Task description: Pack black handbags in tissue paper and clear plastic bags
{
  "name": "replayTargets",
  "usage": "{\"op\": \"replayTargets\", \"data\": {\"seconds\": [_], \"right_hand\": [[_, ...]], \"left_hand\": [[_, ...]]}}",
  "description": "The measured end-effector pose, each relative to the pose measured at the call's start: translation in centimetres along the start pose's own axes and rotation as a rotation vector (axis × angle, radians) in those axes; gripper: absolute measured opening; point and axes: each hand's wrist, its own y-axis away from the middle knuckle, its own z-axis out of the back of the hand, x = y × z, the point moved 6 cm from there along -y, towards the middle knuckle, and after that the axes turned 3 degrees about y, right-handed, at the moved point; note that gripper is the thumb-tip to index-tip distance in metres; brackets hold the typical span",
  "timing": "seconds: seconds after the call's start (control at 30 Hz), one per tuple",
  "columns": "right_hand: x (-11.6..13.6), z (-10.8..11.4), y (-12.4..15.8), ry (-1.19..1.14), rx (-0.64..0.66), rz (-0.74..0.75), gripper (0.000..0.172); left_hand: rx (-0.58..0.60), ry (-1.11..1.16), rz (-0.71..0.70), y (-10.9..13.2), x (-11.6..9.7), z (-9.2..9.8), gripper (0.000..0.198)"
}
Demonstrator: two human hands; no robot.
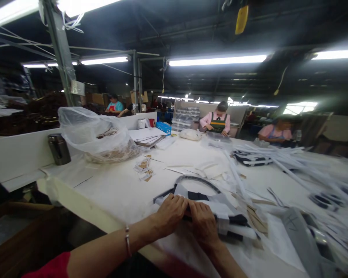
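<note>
A black and white handbag (197, 195) with an arched grey handle (201, 178) lies at the front of the white table, partly covered by pale wrapping (222, 211). My left hand (172, 213) is closed over its near edge, with a bracelet on that wrist. Right beside it, my right hand (202, 222) grips the same edge, fingers curled over and close to the left ones. Both thumbs and the part of the bag under the fingers are hidden.
On the table (110, 193) are a clear plastic sack (95, 135), small tags (145, 168), a dark flask (59, 150) and long white strips (292, 162). Brown paper pieces (256, 218) lie right of the bag. A co-worker (217, 120) in an apron works across the table; another person (277, 133) sits further right.
</note>
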Motion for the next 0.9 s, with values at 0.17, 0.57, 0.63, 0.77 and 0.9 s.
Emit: {"op": "replayTargets", "data": {"seconds": [0.17, 0.57, 0.63, 0.77, 0.9], "right_hand": [[0.0, 0.1, 0.0, -0.029, -0.003, 0.015, 0.034], [1.0, 0.1, 0.1, -0.1, -0.099, 0.066, 0.031], [0.0, 1.2, 0.2, -0.093, -0.093, 0.147, 0.037], [-8.0, 6.0, 1.8, 0.02, -0.125, 0.028, 0.04], [-17.9, 10.3, 5.8, 0.098, -0.023, -0.3, 0.034]], "left_hand": [[-0.247, -0.055, 0.03, 0.9, -0.1, -2.1, 0.03], [-0.522, 0.134, 0.071, 2.6, 0.7, -3.0, 0.025], [-0.57, 0.12, 0.071, 2.9, 1.0, -2.9, 0.027], [-0.591, 0.121, 0.092, 3.8, 2.3, -2.6, 0.046], [-0.609, 0.183, 0.177, 5.2, 3.7, -2.2, 0.061]]}}
